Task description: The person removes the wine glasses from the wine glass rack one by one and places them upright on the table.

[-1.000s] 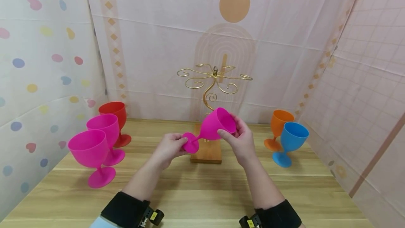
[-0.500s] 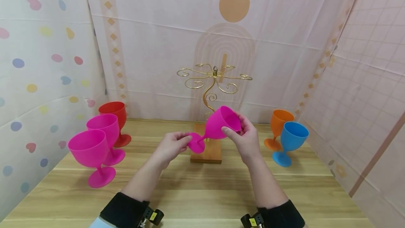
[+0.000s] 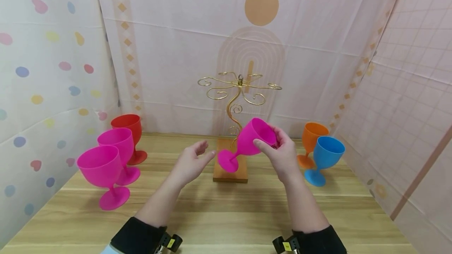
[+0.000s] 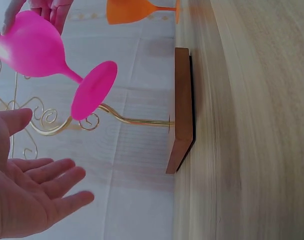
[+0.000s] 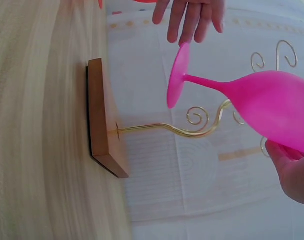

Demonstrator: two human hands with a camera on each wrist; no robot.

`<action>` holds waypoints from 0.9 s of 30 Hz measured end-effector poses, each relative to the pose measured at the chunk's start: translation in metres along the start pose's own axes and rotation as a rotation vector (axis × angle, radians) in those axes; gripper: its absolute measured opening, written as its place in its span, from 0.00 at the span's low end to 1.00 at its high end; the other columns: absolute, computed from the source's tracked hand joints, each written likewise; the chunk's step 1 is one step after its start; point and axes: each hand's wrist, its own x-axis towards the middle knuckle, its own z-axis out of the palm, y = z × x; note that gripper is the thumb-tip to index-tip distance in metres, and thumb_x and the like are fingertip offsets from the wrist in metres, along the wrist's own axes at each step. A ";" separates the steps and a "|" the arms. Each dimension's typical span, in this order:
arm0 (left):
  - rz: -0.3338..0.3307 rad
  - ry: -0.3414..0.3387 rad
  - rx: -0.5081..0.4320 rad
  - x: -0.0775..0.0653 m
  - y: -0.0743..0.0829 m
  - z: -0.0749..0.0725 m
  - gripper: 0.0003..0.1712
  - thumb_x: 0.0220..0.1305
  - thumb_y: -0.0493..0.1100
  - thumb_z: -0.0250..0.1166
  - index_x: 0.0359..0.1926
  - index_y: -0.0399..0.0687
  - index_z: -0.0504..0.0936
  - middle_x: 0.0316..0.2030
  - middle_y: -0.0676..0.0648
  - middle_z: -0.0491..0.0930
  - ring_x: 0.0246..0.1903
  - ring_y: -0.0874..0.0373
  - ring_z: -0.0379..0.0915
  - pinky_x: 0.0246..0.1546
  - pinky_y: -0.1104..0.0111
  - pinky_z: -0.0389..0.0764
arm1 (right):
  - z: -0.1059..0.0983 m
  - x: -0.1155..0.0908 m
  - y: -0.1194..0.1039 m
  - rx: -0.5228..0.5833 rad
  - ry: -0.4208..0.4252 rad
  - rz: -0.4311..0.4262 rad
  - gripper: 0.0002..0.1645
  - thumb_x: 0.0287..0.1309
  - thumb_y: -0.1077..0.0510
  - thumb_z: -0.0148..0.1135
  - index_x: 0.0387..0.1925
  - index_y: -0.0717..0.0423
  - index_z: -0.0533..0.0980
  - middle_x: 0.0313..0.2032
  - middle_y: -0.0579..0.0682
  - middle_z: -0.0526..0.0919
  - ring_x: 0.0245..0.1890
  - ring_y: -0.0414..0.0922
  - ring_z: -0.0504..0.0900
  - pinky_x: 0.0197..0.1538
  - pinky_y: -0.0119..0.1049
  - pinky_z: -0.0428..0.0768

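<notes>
A pink goblet (image 3: 250, 138) is held tilted in the air by my right hand (image 3: 280, 154), its thumb and fingers gripping the bowl near the rim. The goblet's foot (image 5: 178, 75) points left and down. My left hand (image 3: 192, 162) is off the goblet, fingers loosely extended just left of the foot; the left wrist view shows the left palm (image 4: 21, 200) with nothing in it. Behind the goblet stands a gold wire rack (image 3: 240, 83) with curled arms on a wooden base (image 3: 229, 175). The goblet hides part of the rack's stem.
On the left of the table (image 3: 226, 218), two pink goblets (image 3: 100, 166) (image 3: 118, 144) and a red goblet (image 3: 128, 128) stand upright. To the right are an orange goblet (image 3: 314, 134) and a blue goblet (image 3: 326, 152). Patterned curtains (image 3: 176, 50) close off the back and sides.
My right hand has carried the pink goblet a little to the right. The left hand, which pinched the goblet's foot before, has let go and spread its fingers.
</notes>
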 end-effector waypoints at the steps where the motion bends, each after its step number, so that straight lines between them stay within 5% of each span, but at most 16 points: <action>1: 0.007 0.011 0.041 -0.001 0.001 0.000 0.42 0.71 0.57 0.64 0.74 0.35 0.64 0.69 0.35 0.69 0.67 0.38 0.67 0.63 0.47 0.72 | -0.001 0.000 -0.001 -0.009 -0.003 0.010 0.40 0.56 0.50 0.78 0.67 0.55 0.71 0.56 0.54 0.80 0.54 0.53 0.80 0.52 0.36 0.84; 4: 0.010 0.044 0.137 -0.002 0.002 0.000 0.43 0.70 0.59 0.64 0.74 0.38 0.65 0.69 0.37 0.69 0.42 0.43 0.83 0.60 0.47 0.76 | -0.005 0.001 -0.002 -0.039 -0.009 0.038 0.41 0.56 0.49 0.78 0.67 0.56 0.71 0.57 0.55 0.80 0.54 0.53 0.79 0.52 0.35 0.84; 8: 0.013 0.071 0.221 -0.003 0.003 0.000 0.45 0.68 0.62 0.65 0.75 0.41 0.64 0.50 0.38 0.82 0.11 0.53 0.62 0.51 0.49 0.80 | -0.011 0.001 -0.006 -0.090 -0.009 0.057 0.43 0.55 0.47 0.78 0.67 0.55 0.70 0.57 0.55 0.79 0.55 0.53 0.79 0.50 0.35 0.84; 10: 0.027 0.086 0.263 -0.003 0.002 0.001 0.46 0.67 0.64 0.65 0.75 0.42 0.64 0.48 0.37 0.83 0.21 0.51 0.76 0.52 0.47 0.80 | -0.014 0.000 -0.009 -0.128 -0.004 0.059 0.44 0.54 0.45 0.79 0.68 0.54 0.70 0.57 0.54 0.79 0.54 0.53 0.78 0.50 0.36 0.85; 12: 0.040 0.097 0.301 -0.001 0.001 0.002 0.48 0.66 0.66 0.65 0.75 0.41 0.64 0.51 0.35 0.82 0.40 0.44 0.83 0.60 0.45 0.75 | -0.018 0.000 -0.012 -0.167 0.000 0.062 0.46 0.52 0.42 0.79 0.68 0.52 0.70 0.57 0.52 0.79 0.54 0.52 0.79 0.49 0.36 0.85; 15: 0.064 0.107 0.356 0.001 0.000 0.004 0.50 0.65 0.66 0.66 0.75 0.40 0.64 0.70 0.36 0.68 0.68 0.37 0.65 0.67 0.42 0.67 | -0.026 -0.003 -0.016 -0.225 0.015 0.075 0.49 0.50 0.39 0.79 0.69 0.49 0.69 0.57 0.50 0.80 0.54 0.51 0.79 0.48 0.38 0.86; 27: 0.097 0.134 0.457 0.002 -0.003 0.007 0.51 0.62 0.64 0.70 0.75 0.37 0.64 0.71 0.35 0.66 0.70 0.37 0.62 0.69 0.44 0.64 | -0.056 -0.009 -0.022 -0.431 0.059 0.103 0.55 0.50 0.34 0.77 0.72 0.51 0.65 0.59 0.53 0.79 0.55 0.53 0.79 0.48 0.40 0.86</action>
